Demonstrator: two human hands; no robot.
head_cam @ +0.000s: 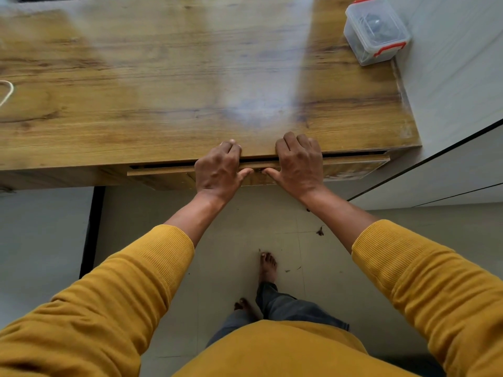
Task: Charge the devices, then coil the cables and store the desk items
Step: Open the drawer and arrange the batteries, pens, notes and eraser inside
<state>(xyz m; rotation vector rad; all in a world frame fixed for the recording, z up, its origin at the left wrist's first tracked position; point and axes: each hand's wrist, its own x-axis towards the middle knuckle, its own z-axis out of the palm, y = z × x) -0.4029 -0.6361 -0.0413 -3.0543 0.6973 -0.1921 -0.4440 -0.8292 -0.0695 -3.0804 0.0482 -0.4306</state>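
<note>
Now both hands, L [217, 170] & R [299, 165], grip drawer front [353, 160]; drawer seemingly near-closed.

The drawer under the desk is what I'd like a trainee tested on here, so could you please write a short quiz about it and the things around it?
1. True or false: both hands are on the front of the drawer.
2. Which item stands at the far right corner of the desk? A) a laptop B) a clear plastic box with red clasps C) a mug
3. Fill in: the drawer stands slightly ____, with a dark gap along its top.

Key:
1. True: the left hand and the right hand curl their fingers over its top edge.
2. B, the clear plastic box.
3. Open.
</note>
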